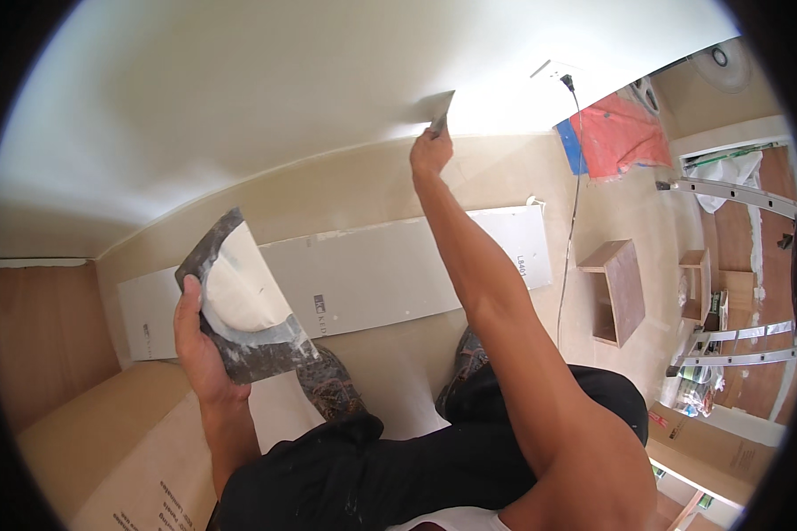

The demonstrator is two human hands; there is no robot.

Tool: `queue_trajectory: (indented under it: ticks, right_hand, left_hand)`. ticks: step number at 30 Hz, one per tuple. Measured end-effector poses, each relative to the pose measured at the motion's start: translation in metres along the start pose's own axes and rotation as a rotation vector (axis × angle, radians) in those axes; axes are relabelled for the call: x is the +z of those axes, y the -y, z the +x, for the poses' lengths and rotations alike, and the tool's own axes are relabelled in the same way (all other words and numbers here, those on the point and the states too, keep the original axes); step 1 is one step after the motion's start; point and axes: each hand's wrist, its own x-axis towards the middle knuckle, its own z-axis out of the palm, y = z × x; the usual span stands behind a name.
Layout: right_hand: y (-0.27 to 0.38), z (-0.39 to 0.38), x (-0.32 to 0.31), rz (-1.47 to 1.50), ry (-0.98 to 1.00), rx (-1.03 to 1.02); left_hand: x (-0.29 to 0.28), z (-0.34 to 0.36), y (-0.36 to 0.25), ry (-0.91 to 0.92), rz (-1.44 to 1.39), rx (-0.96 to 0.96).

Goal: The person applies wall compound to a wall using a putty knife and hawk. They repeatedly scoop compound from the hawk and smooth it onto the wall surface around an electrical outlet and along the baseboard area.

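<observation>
My left hand (pixel 205 350) grips a grey hawk board (pixel 266 350) by its left edge, tilted up in front of my body. A smooth mound of cream-coloured filler (pixel 248 285) lies on the board. Stretched out ahead, my right hand (pixel 433 152) is closed round a putty knife (pixel 444 111). The knife's blade is up against the white wall (pixel 310 84), and its handle is mostly hidden in my fingers. Whether the blade carries filler is too small to tell.
A long white panel (pixel 372 274) lies along the wall's foot. A plug (pixel 568 81) sits in the wall socket, its cord running down to the floor. To the right are a wooden box (pixel 618 292), a red sheet (pixel 624 133) and a metal ladder (pixel 739 196). Cardboard (pixel 142 451) lies at left.
</observation>
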Motion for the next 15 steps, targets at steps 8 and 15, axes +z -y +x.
queue_trajectory:
  ticks: [8, 15]
  right_hand:
    - [0.003, -0.045, 0.036, 0.167, 0.13, -0.024]
    - [0.032, -0.101, 0.07, 0.2, 0.271, 0.041]
  left_hand:
    - [0.003, -0.005, -0.005, -0.042, -0.005, 0.004]
    - [-0.01, -0.007, -0.01, -0.044, -0.027, 0.018]
